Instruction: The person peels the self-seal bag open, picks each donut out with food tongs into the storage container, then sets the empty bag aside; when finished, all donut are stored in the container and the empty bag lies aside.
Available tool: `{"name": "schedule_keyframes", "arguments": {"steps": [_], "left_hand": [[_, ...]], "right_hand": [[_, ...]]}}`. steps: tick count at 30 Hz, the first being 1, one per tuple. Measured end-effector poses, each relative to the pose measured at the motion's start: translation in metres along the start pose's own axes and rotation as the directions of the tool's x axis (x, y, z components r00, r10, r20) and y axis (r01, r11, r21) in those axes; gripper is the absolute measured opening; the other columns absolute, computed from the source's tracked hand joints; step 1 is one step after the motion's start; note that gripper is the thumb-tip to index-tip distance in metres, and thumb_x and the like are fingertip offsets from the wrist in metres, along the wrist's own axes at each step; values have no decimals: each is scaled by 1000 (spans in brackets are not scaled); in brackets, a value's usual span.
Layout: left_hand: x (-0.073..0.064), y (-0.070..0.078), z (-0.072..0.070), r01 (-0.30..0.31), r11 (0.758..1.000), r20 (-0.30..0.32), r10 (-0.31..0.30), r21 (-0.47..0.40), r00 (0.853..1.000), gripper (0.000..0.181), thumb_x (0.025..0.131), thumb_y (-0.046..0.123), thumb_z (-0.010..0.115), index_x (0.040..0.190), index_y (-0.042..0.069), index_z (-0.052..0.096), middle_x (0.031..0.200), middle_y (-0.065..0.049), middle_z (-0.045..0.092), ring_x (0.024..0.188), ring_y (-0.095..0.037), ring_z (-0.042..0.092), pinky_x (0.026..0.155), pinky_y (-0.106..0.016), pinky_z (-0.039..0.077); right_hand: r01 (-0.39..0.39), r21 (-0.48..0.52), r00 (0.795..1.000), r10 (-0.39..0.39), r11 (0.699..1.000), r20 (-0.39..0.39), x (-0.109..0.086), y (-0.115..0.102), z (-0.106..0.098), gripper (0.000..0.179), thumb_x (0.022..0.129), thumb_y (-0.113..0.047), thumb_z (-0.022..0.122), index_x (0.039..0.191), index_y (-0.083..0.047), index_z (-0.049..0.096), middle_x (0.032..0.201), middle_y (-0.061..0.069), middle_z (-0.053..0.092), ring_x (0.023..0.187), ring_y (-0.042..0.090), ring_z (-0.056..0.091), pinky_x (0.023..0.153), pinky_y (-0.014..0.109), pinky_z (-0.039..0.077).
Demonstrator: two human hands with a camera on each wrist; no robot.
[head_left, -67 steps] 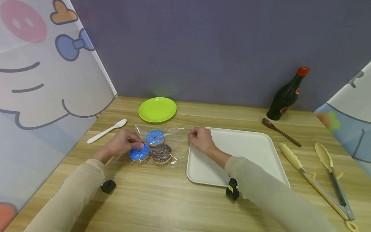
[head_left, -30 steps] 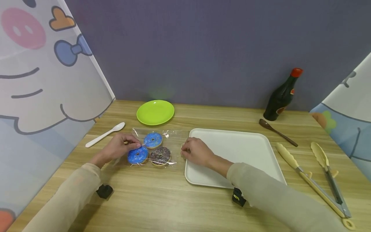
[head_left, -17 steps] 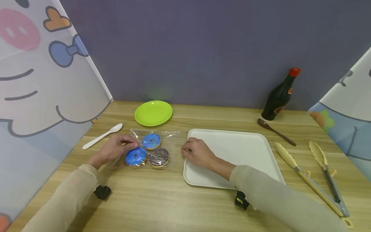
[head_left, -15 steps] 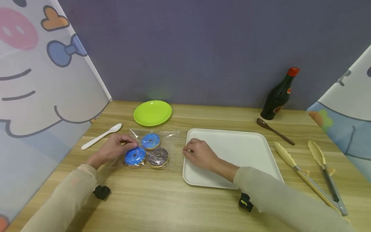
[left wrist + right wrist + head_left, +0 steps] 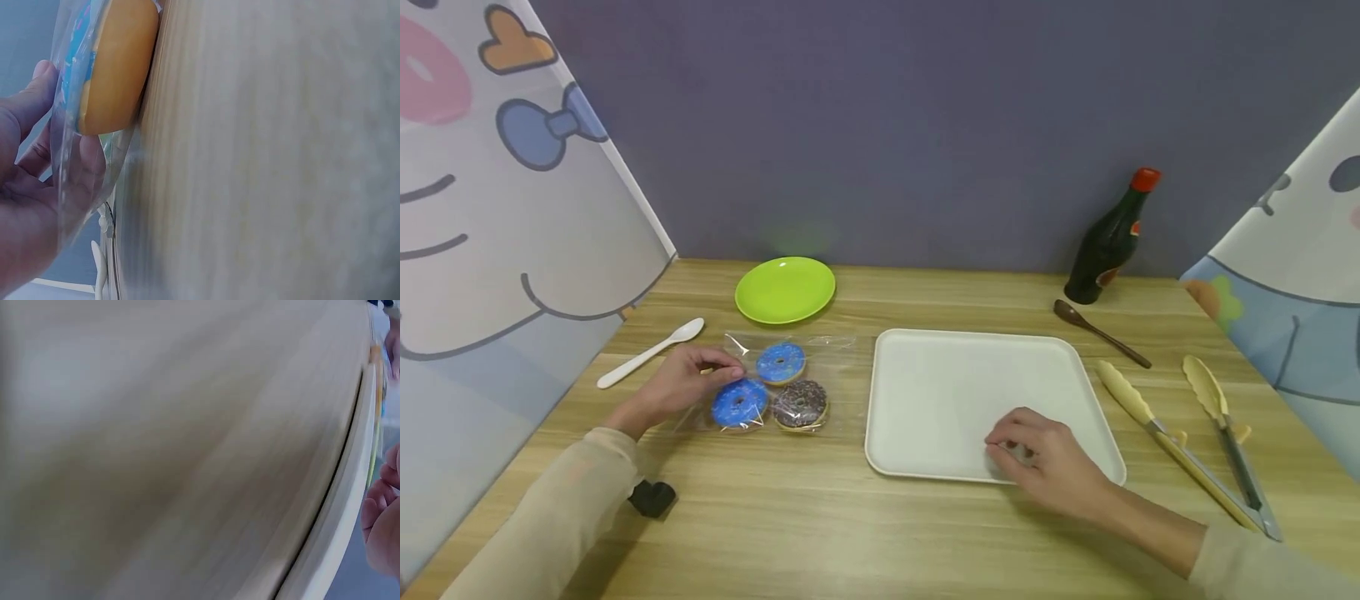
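Your left hand (image 5: 682, 383) pinches the near end of a clear plastic bag (image 5: 840, 367), your thumb on one face of the film and your fingers showing through it from the other. Your right hand (image 5: 1049, 463), fingers loosely bent and gripping nothing visible, hangs over the near rim of a smooth, round-cornered white tray (image 5: 947, 383).

The thin, glossy, crinkled bag lies on the wood-grain table (image 5: 775, 517), stretching from your left fingertips toward the tray. Inside sit three ring-shaped donuts: a speckled bright-blue one (image 5: 747, 414) just beside your left thumb, a second blue one (image 5: 769, 364) beyond it, and a dark brown, sprinkled one (image 5: 809, 410) to their right, pale at the base.

Outward from your left hand rest a white spoon (image 5: 647, 356) and a round lime-green plate (image 5: 786, 290); past your right, cream-and-metal tongs (image 5: 1198, 472), a slim brown spoon (image 5: 1101, 334) and a dark, red-capped bottle (image 5: 1102, 254).
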State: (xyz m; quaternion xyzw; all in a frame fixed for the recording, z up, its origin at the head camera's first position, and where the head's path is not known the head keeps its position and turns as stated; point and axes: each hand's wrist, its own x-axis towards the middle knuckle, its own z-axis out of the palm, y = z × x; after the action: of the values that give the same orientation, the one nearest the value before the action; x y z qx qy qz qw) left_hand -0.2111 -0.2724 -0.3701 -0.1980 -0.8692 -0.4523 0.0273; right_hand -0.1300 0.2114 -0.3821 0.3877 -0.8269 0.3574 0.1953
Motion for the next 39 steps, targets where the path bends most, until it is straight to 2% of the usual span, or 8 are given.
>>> {"name": "schedule_keyframes", "arguments": {"steps": [8,11,17,25,29,33,36,39], "left_hand": [[-2,-2,-3,27,1000,-5,-27,0,1000,7,88,5,68,89,0,72,88,-7,69,82,-9,61,70,-21,49],[-2,-3,-5,33,999,-6,-33,8,999,8,88,6,68,90,0,72,88,-6,69,82,-10,61,69,-21,49],[-4,-6,-6,39,999,0,-39,5,999,9,88,6,68,91,-2,72,88,-4,69,82,-9,61,70,-21,49],[-3,-6,-4,39,999,0,-39,8,999,11,88,7,68,92,-2,72,89,-3,69,83,-9,61,70,-21,49],[-2,-5,-3,31,999,-1,-31,8,1000,10,88,6,68,92,-3,72,89,-5,69,83,-8,62,70,-20,49],[-1,-4,-3,25,1000,1,-25,-1,1000,10,88,5,68,92,-4,71,89,-3,69,83,-7,61,70,-20,49],[-1,-4,-1,29,1000,0,-29,-10,1000,11,88,5,68,91,-4,71,88,-2,69,83,-7,61,69,-20,49],[0,-3,-1,24,999,-2,-24,-23,1000,10,87,4,68,91,-4,71,88,-3,69,82,-7,61,69,-20,50]], "right_hand": [[-123,-248,991,107,961,-78,-55,11,-62,29,68,5,76,89,-12,69,96,-4,59,77,5,52,57,15,42],[-154,-358,983,107,921,-147,-73,18,-78,16,79,-18,74,91,-8,69,99,2,59,84,5,51,61,15,41],[-288,-467,950,187,836,-252,-104,34,-105,67,83,-59,61,102,6,61,106,30,52,92,46,44,81,44,35],[-638,-529,752,599,559,-274,-130,48,-128,103,69,-47,80,126,25,33,121,50,29,107,66,24,89,70,15],[-646,-506,750,601,572,-276,-136,55,-132,110,66,-46,82,122,32,28,109,56,31,99,69,26,86,71,15],[-638,-507,758,588,580,-281,-135,58,-135,79,61,-46,84,86,19,45,70,33,43,68,55,42,64,58,31],[-675,-510,710,659,534,-249,-133,58,-139,65,67,-47,81,72,2,40,62,14,38,58,39,43,49,40,29],[-716,-493,644,741,495,-190,-132,62,-142,63,75,-48,75,75,6,43,66,20,43,64,39,45,49,36,31]]}}
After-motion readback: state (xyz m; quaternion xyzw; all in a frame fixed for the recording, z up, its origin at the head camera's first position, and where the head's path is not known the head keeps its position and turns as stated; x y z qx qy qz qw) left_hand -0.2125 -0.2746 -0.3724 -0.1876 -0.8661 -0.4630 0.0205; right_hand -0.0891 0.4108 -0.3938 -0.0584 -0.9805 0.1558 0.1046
